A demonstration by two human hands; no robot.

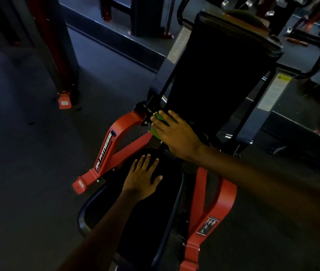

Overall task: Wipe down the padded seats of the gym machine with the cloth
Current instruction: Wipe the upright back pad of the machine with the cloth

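right hand (174, 133) is pressing the soft-looking green cloth (154, 133) with flat fingers; left hand (142, 178) is lying open on the seat pad (135, 231).

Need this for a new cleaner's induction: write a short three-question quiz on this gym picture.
1. True or false: the left hand lies flat on the seat pad.
2. What colour is the cloth under the right hand?
3. Where is the cloth being pressed? A) on the floor B) at the lower end of the back pad C) on the top handle

Key: 1 true; 2 green; 3 B.
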